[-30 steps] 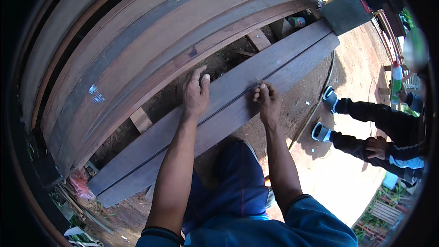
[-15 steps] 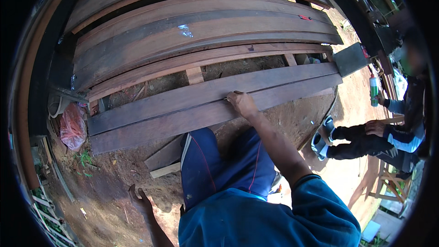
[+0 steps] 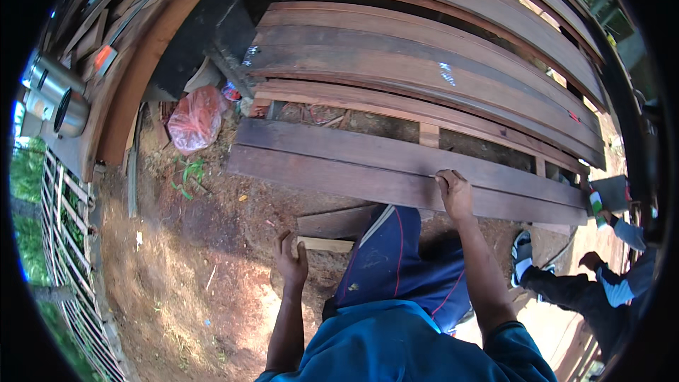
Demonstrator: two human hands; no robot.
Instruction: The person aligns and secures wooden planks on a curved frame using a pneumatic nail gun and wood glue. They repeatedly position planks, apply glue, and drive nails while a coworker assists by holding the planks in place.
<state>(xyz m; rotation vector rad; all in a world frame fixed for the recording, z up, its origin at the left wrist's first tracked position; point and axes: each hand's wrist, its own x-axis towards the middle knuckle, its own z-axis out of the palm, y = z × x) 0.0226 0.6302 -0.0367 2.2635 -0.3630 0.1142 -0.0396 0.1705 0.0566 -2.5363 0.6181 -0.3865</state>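
Observation:
Two dark brown planks [image 3: 339, 163] lie side by side in front of me, a narrow seam running between them. My right hand [image 3: 455, 194] is at the seam, right of the planks' middle, its fingers pinched together. Something small and thin may be between the fingertips, but I cannot make it out. To the left of my knees, my left hand [image 3: 291, 260] hangs over the dirt with its fingers apart, holding nothing. Close to it, a short dark board [image 3: 336, 223] and a pale wood strip [image 3: 325, 245] lie on the ground.
Beyond lie more long planks [image 3: 396, 56] on supports. A pink plastic bag [image 3: 194, 120] sits by the planks' left end. Metal tumblers [image 3: 71, 112] stand at far left. At right, a co-worker's hand holds a green-and-white bottle [image 3: 598, 209] near a dark block [image 3: 614, 192].
My view has swung left, bringing in the metal tumblers. My left hand has risen toward the planks. My right hand stays on the seam. The co-worker's bottle is now nearer the planks' right end.

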